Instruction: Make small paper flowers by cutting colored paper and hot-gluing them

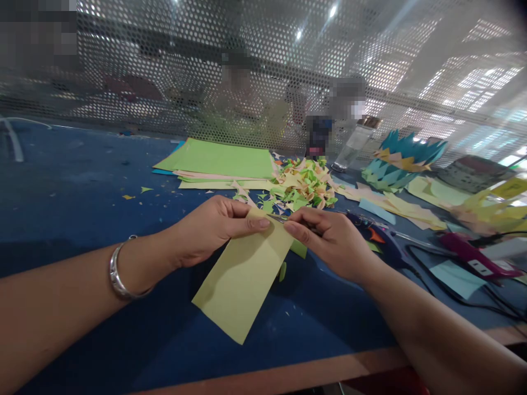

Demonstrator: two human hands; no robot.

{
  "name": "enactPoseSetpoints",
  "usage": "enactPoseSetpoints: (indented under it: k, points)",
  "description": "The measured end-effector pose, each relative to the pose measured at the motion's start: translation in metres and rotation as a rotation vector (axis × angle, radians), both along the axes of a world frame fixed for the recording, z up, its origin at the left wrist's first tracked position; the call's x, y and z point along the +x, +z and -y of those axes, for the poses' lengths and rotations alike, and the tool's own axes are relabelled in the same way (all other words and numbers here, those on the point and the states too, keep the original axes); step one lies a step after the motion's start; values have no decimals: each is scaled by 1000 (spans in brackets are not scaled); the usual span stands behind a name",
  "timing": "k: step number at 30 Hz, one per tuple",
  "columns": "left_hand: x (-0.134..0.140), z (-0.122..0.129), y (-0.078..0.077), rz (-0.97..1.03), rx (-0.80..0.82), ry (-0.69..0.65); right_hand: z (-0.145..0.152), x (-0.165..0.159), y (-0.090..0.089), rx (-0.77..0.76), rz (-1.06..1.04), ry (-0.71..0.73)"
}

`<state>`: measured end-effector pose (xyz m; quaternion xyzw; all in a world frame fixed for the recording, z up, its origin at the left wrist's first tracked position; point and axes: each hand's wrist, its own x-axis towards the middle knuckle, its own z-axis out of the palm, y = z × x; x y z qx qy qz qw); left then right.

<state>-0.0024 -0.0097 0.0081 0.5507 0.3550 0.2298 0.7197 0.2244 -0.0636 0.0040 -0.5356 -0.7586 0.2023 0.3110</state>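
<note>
A pale yellow strip of paper [242,285] slants down toward me above the blue table. My left hand [222,227] pinches its upper edge between thumb and fingers. My right hand [329,236] is closed beside the strip's upper right corner, gripping what looks like small scissors [278,218]. Their thin metal blades lie at the paper's top edge, while the handles are hidden in my fingers. Just beyond both hands is a heap of curled green, yellow and peach paper pieces [307,184]. A small green piece [282,271] lies right of the strip.
Stacked coloured sheets [226,159] lie behind my left hand. To the right are a glue gun [381,241], a purple power socket [477,260] with black cables, and a teal paper crown [405,156]. A glass bottle [354,145] stands before the perforated metal screen [164,82].
</note>
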Motion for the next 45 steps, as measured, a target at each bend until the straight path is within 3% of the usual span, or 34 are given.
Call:
enactPoseSetpoints:
  k: [45]
  points:
    - [0,-1,-4,-17,6,-52,0,0,-1,-27,0,38]
